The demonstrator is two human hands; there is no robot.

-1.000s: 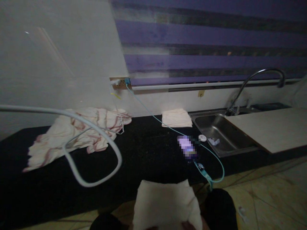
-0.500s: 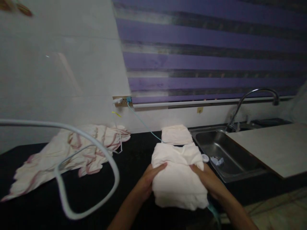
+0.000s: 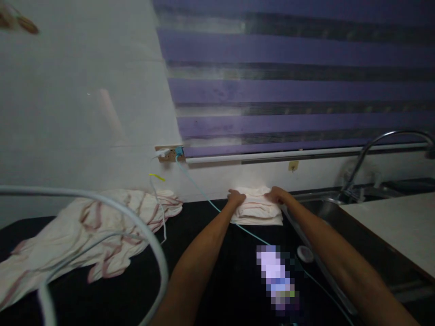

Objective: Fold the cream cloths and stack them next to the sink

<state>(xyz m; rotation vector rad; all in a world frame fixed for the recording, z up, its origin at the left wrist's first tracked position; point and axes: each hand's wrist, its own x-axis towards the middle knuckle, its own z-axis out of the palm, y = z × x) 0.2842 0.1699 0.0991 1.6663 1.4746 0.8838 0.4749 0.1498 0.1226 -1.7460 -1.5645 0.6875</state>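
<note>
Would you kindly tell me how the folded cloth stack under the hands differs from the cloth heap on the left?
The folded stack is neat and squared; the loose heap lies crumpled and spread. The left hand and right hand rest on the stack; nothing touches the heap. Both are pale cloth on the dark counter.

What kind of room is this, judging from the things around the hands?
Probably a home kitchen or laundry corner. A dark counter runs along a tiled wall, with a steel sink and a curved tap at the right. Both hands rest on a stack of folded cloths, and unfolded striped cloths lie at the left.
</note>
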